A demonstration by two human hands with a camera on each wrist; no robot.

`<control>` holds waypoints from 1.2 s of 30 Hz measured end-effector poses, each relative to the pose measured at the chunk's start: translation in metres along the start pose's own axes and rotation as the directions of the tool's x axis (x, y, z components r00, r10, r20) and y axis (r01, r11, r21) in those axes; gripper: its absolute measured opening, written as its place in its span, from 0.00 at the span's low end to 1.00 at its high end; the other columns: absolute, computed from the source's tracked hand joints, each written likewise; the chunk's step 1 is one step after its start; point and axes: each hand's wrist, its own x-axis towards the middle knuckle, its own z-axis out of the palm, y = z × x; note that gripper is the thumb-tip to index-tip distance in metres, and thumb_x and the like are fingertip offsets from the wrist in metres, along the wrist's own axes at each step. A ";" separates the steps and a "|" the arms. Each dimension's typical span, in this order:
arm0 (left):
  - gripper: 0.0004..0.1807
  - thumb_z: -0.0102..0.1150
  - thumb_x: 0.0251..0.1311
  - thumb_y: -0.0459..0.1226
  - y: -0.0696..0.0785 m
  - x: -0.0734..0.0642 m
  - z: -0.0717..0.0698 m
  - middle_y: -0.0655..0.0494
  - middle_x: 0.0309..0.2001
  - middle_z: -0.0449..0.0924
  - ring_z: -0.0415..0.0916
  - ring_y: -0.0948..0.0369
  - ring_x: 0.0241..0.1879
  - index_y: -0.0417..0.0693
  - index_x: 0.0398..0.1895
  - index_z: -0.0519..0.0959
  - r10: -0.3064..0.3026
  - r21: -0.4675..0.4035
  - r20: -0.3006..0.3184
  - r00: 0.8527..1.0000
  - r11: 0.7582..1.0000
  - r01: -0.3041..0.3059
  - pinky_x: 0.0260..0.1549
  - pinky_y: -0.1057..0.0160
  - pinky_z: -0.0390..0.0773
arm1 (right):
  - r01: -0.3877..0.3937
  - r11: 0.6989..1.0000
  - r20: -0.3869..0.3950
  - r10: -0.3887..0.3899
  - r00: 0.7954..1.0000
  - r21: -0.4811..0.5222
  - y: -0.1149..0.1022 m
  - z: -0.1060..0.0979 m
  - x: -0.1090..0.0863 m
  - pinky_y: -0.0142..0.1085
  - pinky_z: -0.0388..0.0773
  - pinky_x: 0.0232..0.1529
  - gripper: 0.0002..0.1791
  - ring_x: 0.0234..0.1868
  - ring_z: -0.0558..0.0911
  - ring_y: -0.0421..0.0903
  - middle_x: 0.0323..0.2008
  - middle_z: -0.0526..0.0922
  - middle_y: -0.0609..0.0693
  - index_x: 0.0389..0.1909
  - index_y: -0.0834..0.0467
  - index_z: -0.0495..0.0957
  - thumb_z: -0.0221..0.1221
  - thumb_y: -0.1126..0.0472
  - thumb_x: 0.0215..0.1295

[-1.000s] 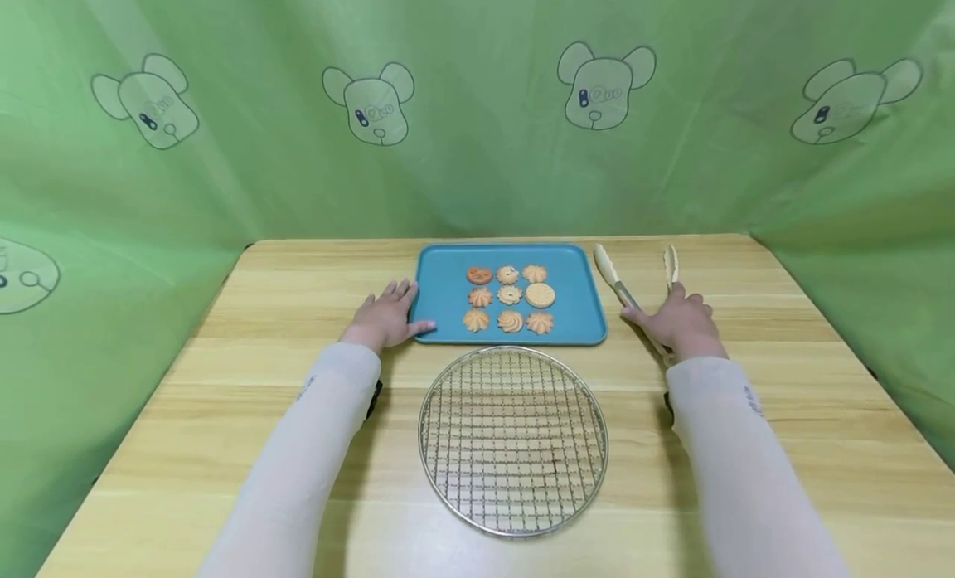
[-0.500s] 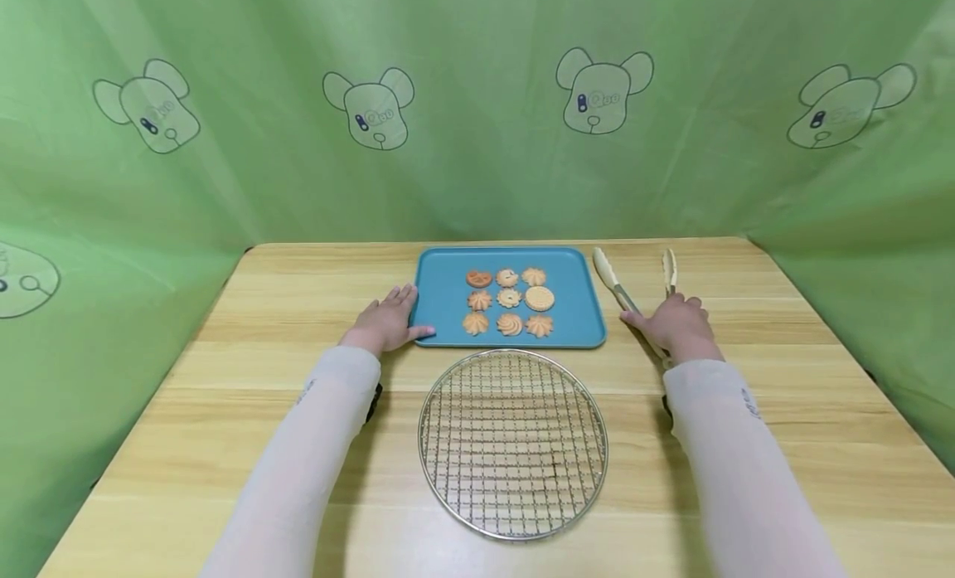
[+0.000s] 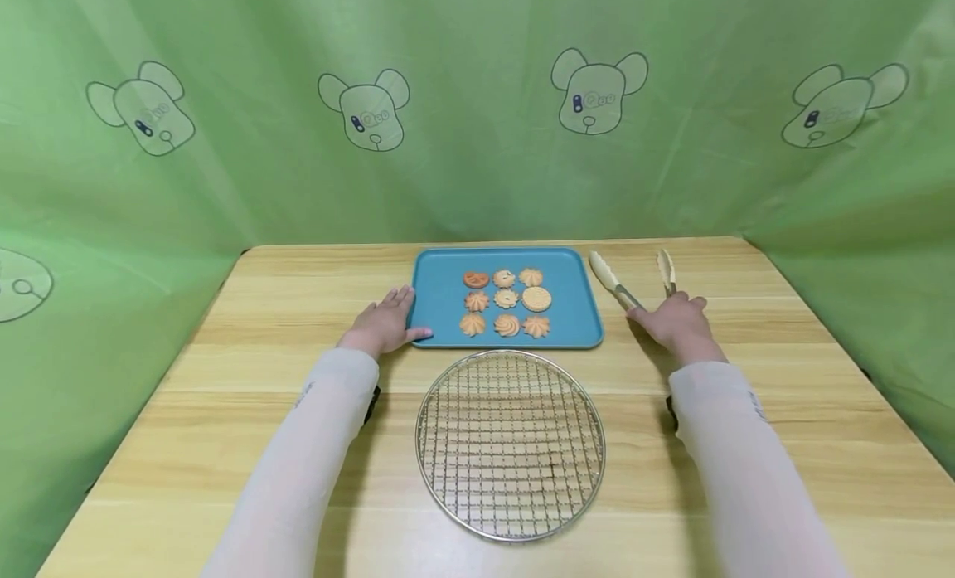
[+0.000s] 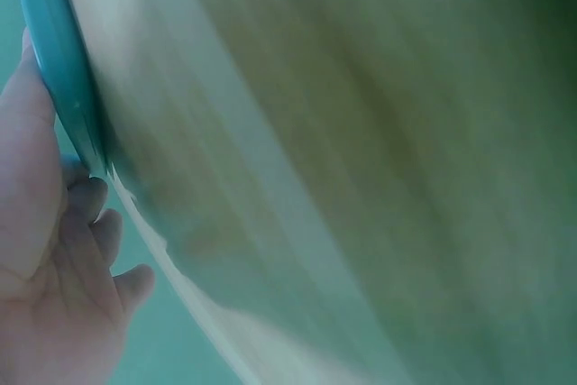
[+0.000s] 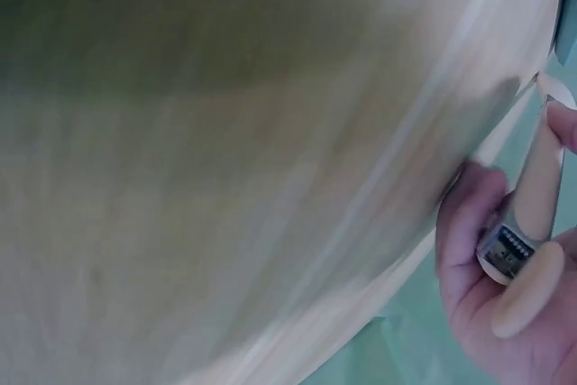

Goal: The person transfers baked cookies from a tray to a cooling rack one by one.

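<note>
A blue rectangular tray (image 3: 440, 292) lies at the back of the table, bearing several cookies (image 3: 536, 298) in rows. My left hand (image 3: 382, 321) rests at its left edge, thumb over the rim and fingers fairly straight; the left wrist view has the hand (image 4: 54, 250) beside the tray rim (image 4: 59, 51). To the tray's right, my right hand (image 3: 681, 325) grips cream-and-grey tongs (image 3: 612, 278), their two tips spread apart and pointing away. Curled fingers surround the tongs (image 5: 541, 169) in the right wrist view. The palm covers their near end in the head view.
A round wire rack (image 3: 511, 445) lies in front of the tray, between the forearms. Green curtains (image 3: 477, 180) with mouse-like drawings enclose the back and sides of the wooden table (image 3: 224, 429).
The right fingers have closed further round the tongs, whose near end, earlier visible below the thumb, is now hidden. The left hand stays at the tray edge.
</note>
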 end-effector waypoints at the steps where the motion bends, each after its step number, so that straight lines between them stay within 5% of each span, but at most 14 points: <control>1: 0.49 0.42 0.64 0.63 0.000 0.000 0.000 0.50 0.75 0.36 0.34 0.52 0.73 0.43 0.75 0.39 -0.001 -0.002 0.001 1.000 1.000 0.001 0.69 0.46 0.44 | -0.002 1.000 -0.005 0.002 1.000 0.008 0.001 0.000 0.000 0.58 0.75 0.38 0.52 0.39 0.71 0.70 0.44 0.57 0.80 0.54 0.88 0.51 0.49 0.37 0.63; 9: 0.49 0.42 0.64 0.62 0.000 0.002 0.001 0.49 0.75 0.35 0.35 0.51 0.73 0.42 0.75 0.39 0.004 -0.010 -0.001 1.000 1.000 -0.004 0.69 0.46 0.43 | -0.025 0.999 -0.017 0.026 1.000 0.036 0.005 -0.006 0.002 0.56 0.74 0.38 0.53 0.39 0.69 0.68 0.42 0.59 0.78 0.54 0.87 0.52 0.41 0.33 0.63; 17: 0.49 0.42 0.64 0.62 0.000 0.002 0.002 0.49 0.75 0.35 0.35 0.51 0.73 0.42 0.75 0.39 0.001 -0.016 -0.005 1.000 1.000 -0.001 0.69 0.46 0.43 | -0.015 0.995 0.027 0.012 1.000 0.099 0.009 -0.016 -0.001 0.65 0.67 0.52 0.60 0.52 0.63 0.76 0.53 0.56 0.85 0.66 0.81 0.40 0.37 0.27 0.61; 25: 0.49 0.43 0.64 0.62 -0.001 0.001 0.002 0.48 0.75 0.36 0.35 0.51 0.73 0.42 0.75 0.39 -0.006 -0.018 -0.004 1.000 1.000 0.006 0.69 0.46 0.44 | 0.061 0.984 0.009 -0.063 0.998 0.170 0.003 -0.023 -0.006 0.65 0.64 0.55 0.64 0.58 0.62 0.76 0.60 0.57 0.82 0.70 0.74 0.38 0.41 0.22 0.57; 36: 0.49 0.44 0.64 0.61 -0.001 0.001 0.002 0.48 0.75 0.36 0.34 0.50 0.73 0.41 0.75 0.39 0.001 -0.039 -0.006 1.000 0.999 -0.002 0.69 0.46 0.44 | 0.151 0.983 -0.007 -0.151 0.989 0.109 -0.005 -0.023 -0.007 0.67 0.65 0.53 0.64 0.59 0.61 0.77 0.62 0.57 0.80 0.72 0.69 0.38 0.46 0.22 0.54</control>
